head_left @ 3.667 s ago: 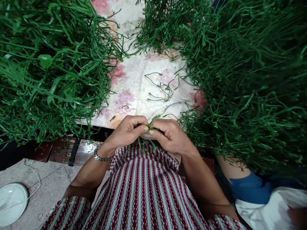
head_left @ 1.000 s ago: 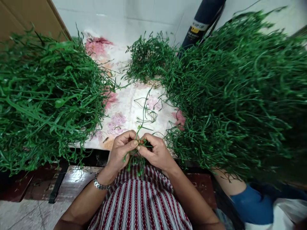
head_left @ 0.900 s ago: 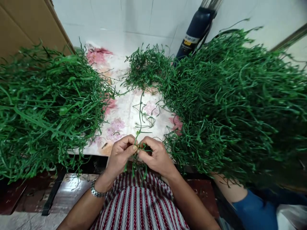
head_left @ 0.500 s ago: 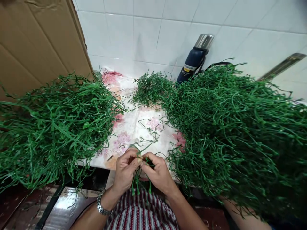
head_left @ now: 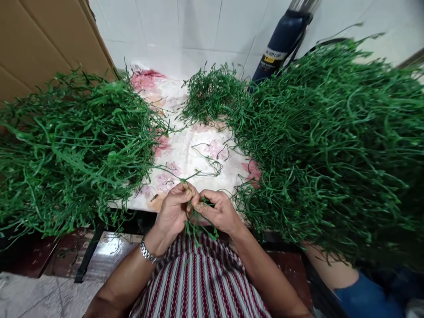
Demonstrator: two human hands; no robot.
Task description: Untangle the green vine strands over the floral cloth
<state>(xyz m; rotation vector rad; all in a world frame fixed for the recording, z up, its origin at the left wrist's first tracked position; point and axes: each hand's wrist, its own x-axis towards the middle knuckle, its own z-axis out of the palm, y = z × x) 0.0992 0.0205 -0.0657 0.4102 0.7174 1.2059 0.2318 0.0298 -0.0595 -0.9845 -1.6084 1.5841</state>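
Over the near edge of the cloth, my left hand (head_left: 174, 206) and my right hand (head_left: 221, 211) meet with fingertips touching. Between them is a small bunch of thin green stems (head_left: 196, 227), its bud-like ends hanging down in front of my striped clothing. My left thumb and fingers pinch the bunch near its top, where a few stems stick out above. The right thumb and forefinger close on stems just beside. A few loose stems (head_left: 212, 165) lie on the flowered tablecloth (head_left: 185, 154) beyond my hands.
Large tangled heaps of green stems stand on the left (head_left: 76, 154) and right (head_left: 318, 154). A smaller heap (head_left: 215, 95) lies at the back, near a dark blue flask (head_left: 278, 48). Cardboard (head_left: 43, 39) leans at the far left. A person's leg (head_left: 334, 269) shows at lower right.
The view has tipped downward, so the heaps and flask sit higher. My hands still pinch the bunch; stem ends now stick out further above my left fingers.
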